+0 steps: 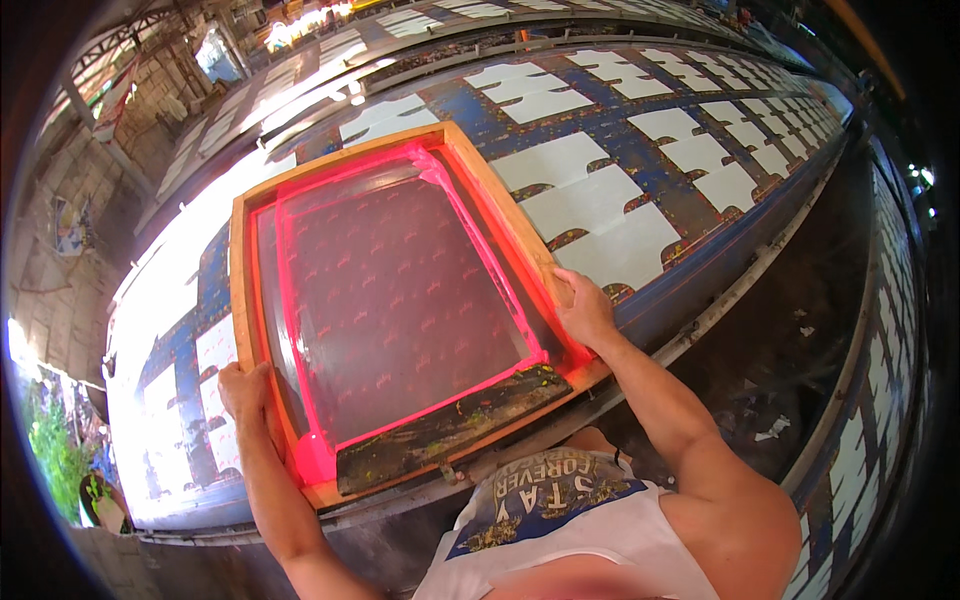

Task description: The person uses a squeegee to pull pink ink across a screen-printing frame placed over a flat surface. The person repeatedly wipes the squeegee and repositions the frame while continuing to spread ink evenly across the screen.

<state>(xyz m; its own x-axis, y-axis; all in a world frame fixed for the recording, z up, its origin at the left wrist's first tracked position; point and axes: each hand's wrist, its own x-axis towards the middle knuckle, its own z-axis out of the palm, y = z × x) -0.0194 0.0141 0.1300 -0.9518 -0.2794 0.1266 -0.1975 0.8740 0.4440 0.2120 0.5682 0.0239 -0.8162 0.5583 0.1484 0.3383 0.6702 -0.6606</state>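
Observation:
A wooden screen-printing frame [494, 199] lies tilted lengthwise across a long printing table, its grey mesh [390, 280] edged with bright pink ink and showing small repeated red marks. A dark, paint-spattered strip [450, 418] runs along its near end. My left hand [243, 392] is closed on the frame's left side near the lower corner. My right hand [583, 305] grips the right side, a little higher up, with the thumb along the wood. Beside and beyond the frame, white cut pieces [590, 225] are laid in rows on the blue, speckled tabletop.
More long tables with white pieces stand beyond [320, 50] and at the far right [870, 400]. A metal rail edges the near table, above a dark floor [760, 380] with scraps. A block wall [70, 200] and green plants [55, 450] are at the left.

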